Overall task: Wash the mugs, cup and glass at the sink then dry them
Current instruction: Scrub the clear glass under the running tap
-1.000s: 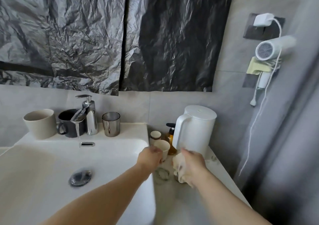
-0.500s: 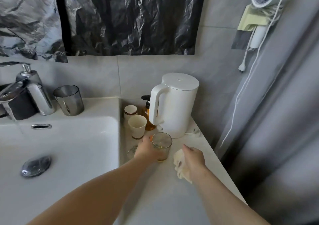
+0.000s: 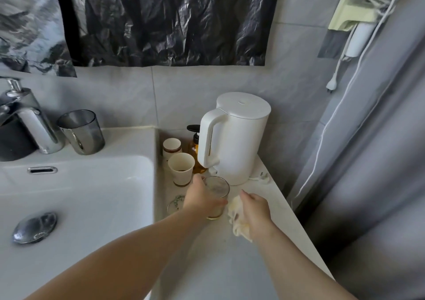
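Clear glass (image 3: 217, 188) upright on the counter (image 3: 230, 265), just near of the white kettle (image 3: 239, 138); left hand (image 3: 202, 198) grips its side. Right hand (image 3: 255, 210), just right of the glass, clutches a crumpled pale cloth (image 3: 236, 221). Paper cup (image 3: 181, 168) stands far-left of the glass; sink (image 3: 92, 196) at left.

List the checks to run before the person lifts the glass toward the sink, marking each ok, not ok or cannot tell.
1. Left hand grips the glass: ok.
2. Right hand holds the cloth, ready for drying: ok.
3. Paper cup upright, behind the glass: ok.
4. Gap between glass and kettle: cannot tell.
5. Glass emptied: cannot tell, blurred.
6. Tap running: cannot tell, spout cut off by the frame.
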`<state>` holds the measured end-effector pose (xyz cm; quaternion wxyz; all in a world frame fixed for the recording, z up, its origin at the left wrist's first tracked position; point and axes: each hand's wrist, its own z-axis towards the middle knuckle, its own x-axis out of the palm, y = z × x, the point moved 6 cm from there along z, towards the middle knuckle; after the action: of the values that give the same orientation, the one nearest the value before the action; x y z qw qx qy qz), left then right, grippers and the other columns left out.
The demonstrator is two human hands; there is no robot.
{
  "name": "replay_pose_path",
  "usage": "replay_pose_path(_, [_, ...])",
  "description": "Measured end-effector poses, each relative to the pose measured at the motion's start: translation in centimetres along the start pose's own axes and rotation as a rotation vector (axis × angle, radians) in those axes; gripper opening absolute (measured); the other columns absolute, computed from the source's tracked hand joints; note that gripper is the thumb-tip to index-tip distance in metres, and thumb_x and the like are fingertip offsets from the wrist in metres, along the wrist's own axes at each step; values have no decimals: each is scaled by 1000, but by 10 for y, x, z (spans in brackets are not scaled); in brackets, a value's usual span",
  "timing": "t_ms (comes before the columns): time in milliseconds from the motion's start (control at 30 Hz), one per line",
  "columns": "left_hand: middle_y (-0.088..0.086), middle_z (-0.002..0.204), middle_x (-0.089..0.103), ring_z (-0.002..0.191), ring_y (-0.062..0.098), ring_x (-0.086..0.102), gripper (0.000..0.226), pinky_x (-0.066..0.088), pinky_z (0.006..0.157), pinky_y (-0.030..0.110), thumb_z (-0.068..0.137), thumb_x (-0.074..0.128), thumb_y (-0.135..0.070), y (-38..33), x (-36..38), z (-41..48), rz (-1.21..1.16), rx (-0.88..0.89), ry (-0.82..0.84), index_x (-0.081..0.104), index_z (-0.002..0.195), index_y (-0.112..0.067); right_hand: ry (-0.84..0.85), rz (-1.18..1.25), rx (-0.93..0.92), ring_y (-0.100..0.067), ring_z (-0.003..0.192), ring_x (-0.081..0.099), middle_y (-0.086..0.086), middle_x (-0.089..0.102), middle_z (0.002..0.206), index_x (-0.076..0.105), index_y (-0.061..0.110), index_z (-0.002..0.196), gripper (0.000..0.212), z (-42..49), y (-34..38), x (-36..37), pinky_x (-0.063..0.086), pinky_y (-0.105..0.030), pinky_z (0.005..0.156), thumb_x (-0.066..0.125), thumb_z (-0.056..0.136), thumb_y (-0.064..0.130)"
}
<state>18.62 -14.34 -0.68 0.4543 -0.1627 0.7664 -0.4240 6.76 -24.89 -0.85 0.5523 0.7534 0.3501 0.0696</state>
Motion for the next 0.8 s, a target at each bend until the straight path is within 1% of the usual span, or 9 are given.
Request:
replay_pose_path(100, [-3,121,52,104,15,53,82,48,87,30,65,84,-32,-8,-17,-5,-86,34,-35,35,129,-17,-14,0,-66,-22,76,44,-7,49,75,53,5,79,25,-9,18,0,34,-30,66,50,94,25])
replay_pose_path(200, [-7,121,54,108,15,54,80,47,90,30,64,86,-32,-19,-43,-17,-216,80,-60,36,125,-19,-3,40,-117,-24,85,50,-2,52,77,59,7,88,23,-23,45,6,40,-30,76,50,95,27])
replay_pose_path(300, [-12,111,51,107,13,54,79,49,95,35,60,88,-36,-27,-78,-33,-298,127,-115,36,118,-25,28,90,-159,-25,87,53,0,53,76,57,9,80,25,-43,70,18,45,-34,83,52,95,29])
replay_pose_path(367, [-12,105,52,101,14,56,76,52,89,37,59,90,-31,-26,-102,-44,-375,146,-144,37,112,-26,51,103,-196,-26,82,54,-5,54,74,58,0,83,32,-54,82,32,45,-34,77,52,94,29])
replay_pose_path(467, [-11,104,55,94,11,58,74,49,70,25,57,91,-21,-18,-137,-58,-500,163,-172,41,113,-24,99,107,-252,-20,67,48,-5,50,69,58,4,79,30,-78,101,55,37,-28,61,52,94,28])
replay_pose_path(567, [-13,102,52,90,9,54,68,44,65,20,65,86,-14,-3,-173,-71,-484,176,-209,40,114,-25,158,120,-306,-19,67,46,-5,51,73,60,0,85,29,-98,117,86,37,-27,64,53,94,26])
replay_pose_path(667, [-4,112,52,95,14,53,71,45,67,22,64,86,-11,27,-210,-82,-461,147,-263,39,115,-25,238,161,-302,-23,64,48,-9,54,77,58,9,75,27,-120,123,126,42,-23,61,54,93,28])
replay_pose_path(733, [-4,115,51,93,11,53,71,43,65,20,64,85,-9,49,-232,-89,-452,126,-294,38,115,-28,281,142,-283,-27,67,51,-10,55,73,57,16,69,29,-131,120,157,42,-31,65,55,92,33])
replay_pose_path(800, [-3,117,52,94,13,54,70,45,66,22,65,85,-10,74,-254,-94,-426,89,-333,38,114,-28,320,109,-279,-27,69,52,-8,53,68,55,15,67,31,-142,115,186,40,-32,66,54,91,35])
